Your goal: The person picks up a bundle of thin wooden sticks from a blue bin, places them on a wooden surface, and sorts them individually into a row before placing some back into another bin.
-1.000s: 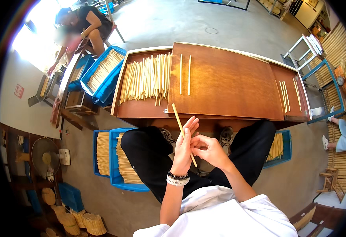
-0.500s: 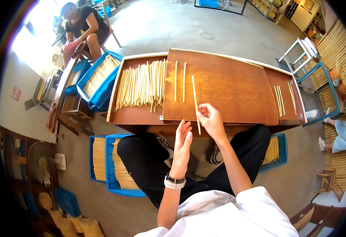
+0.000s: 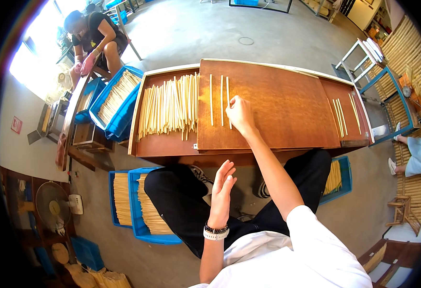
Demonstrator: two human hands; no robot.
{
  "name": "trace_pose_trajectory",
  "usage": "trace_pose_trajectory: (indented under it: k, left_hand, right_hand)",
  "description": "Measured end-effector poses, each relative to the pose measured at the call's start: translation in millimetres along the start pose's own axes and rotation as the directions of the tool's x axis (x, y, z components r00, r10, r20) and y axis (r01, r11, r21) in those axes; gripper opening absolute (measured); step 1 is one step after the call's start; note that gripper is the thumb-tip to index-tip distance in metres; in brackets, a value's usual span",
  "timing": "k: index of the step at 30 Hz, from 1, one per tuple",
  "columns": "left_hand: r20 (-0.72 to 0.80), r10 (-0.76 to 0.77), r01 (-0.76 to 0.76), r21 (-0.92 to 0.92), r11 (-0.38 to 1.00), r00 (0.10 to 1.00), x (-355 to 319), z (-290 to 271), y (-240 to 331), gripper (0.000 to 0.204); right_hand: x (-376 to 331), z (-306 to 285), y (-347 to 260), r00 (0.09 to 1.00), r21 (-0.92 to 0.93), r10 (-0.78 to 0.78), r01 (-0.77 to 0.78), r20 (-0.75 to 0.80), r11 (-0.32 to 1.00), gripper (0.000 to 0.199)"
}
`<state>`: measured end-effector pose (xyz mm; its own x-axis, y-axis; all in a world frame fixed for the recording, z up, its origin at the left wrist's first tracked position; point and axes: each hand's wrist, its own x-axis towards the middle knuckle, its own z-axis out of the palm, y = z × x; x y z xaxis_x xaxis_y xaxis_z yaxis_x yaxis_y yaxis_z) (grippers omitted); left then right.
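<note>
My right hand (image 3: 240,115) is over the brown wooden board (image 3: 277,105), its fingers closed at the side of a thin pale wooden stick (image 3: 228,91). That stick lies upright in the picture, beside two others, a middle stick (image 3: 222,98) and a left stick (image 3: 211,101), all roughly parallel and apart. Part of the gripped stick is hidden by my fingers. My left hand (image 3: 221,192) is held in the air in front of the board's near edge, fingers stretched out, holding nothing. To the board's left lies a pile of similar sticks (image 3: 169,105) in the tray.
Several loose sticks (image 3: 339,117) lie at the tray's right end. Blue crates of sticks stand at the left, a tilted crate (image 3: 116,98) and a floor crate (image 3: 150,206), with another crate (image 3: 337,180) by my right knee. A seated person (image 3: 97,41) works at far left.
My right hand has moved forward and slightly left, bringing its stick from over the board's near edge to beside the other two. My left hand has dropped slightly toward me.
</note>
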<state>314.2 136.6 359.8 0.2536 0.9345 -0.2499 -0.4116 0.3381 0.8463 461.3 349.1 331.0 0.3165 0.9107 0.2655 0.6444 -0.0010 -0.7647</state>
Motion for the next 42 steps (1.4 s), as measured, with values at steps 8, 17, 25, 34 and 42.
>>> trace_pose_trajectory:
  k: [8,17,25,34,42]
  left_hand:
    - [0.029,-0.023,0.023,-0.016,1.000,0.999,1,-3,-4,0.045]
    - [0.017,-0.010,0.011,-0.025,1.000,1.000,1,-3,1,0.045]
    - [0.009,0.002,-0.001,-0.097,0.995,1.000,-1,-13,2,0.045]
    - [-0.021,0.033,-0.037,-0.187,0.982,0.999,-4,-23,10,0.044]
    - [-0.017,0.039,-0.041,-0.176,0.984,0.999,-9,-40,15,0.041]
  right_hand:
    - [-1,-5,5,1.000,-0.044,0.019,-0.018,0.016,0.999,0.018]
    - [-1,-15,-3,0.999,0.006,0.051,-0.051,0.009,0.999,0.017]
    - [9,-7,22,0.998,-0.106,-0.035,0.041,0.054,0.994,0.026]
    - [34,19,-24,0.979,-0.347,0.023,0.051,0.204,0.936,0.052]
    - [53,40,-46,0.949,-0.471,0.089,0.067,0.303,0.880,0.046]
